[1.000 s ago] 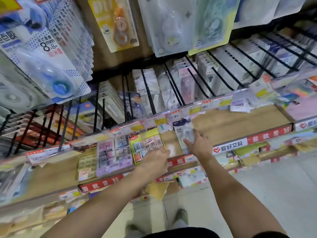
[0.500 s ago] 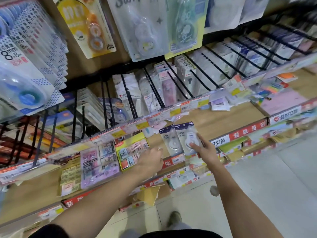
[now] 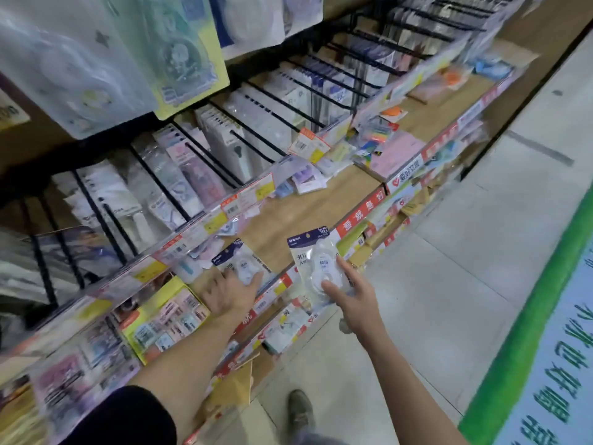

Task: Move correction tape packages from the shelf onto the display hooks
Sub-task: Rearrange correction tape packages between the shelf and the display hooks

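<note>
1. At nine o'clock in your view, black display hooks (image 3: 160, 187) run out from the back wall over the shelf, loaded with clear-wrapped stationery packs.
2. Just left of centre, at about seven o'clock, your left hand (image 3: 229, 292) lies on the wooden shelf (image 3: 305, 207) with its fingers curled over the lower end of a correction tape package on the shelf (image 3: 236, 261). The blur makes it hard to be sure, but it looks like a grip rather than a flat press.
3. That package lies flat near the front edge of the shelf, its dark blue header pointing to eleven o'clock.
4. Right of centre, at about five o'clock, your right hand (image 3: 351, 297) holds a second correction tape package (image 3: 316, 263) off the shelf, in front of its red-labelled edge. Thumb on the blister face, fingers along the right edge and behind it.
5. The held package stands nearly upright, header at twelve o'clock, well below the hooks.
6. At four o'clock a green floor stripe (image 3: 529, 326) crosses the pale tiles.
</note>
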